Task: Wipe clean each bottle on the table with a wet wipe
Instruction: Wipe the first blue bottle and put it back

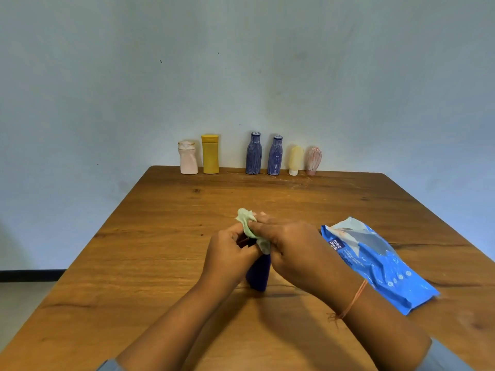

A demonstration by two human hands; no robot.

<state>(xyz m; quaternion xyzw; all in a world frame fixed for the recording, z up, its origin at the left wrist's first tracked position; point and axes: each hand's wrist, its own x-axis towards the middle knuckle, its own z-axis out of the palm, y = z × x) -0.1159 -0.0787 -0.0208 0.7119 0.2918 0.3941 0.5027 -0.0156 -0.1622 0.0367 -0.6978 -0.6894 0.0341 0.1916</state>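
Pale blue wall backs a wooden worktop (160, 250), and near its front edge a dark blue bottle (258, 274) stands with its base seemingly on the wood, leaning slightly. The left hand (230, 253) grips its upper part, fingers curled round it, probably to brace it against the rubbing. The right hand (292, 245) pinches a crumpled pale green wet wipe (250, 227) against the bottle's top, which is hidden beneath it, so the cap or neck looks to be the part being cleaned. Just to the right lies a blue pack of wipes (375, 261), flat and within easy reach for a fresh sheet; how much it still holds cannot be told. Well apart, along the far edge by the wall, the others wait upright in a row: a pink bottle (188, 158), a yellow bottle (210, 153), two striped blue bottles (253, 153), a cream tube (295, 159) on its cap and a ribbed pink bottle (313, 160). Their contents cannot be seen.
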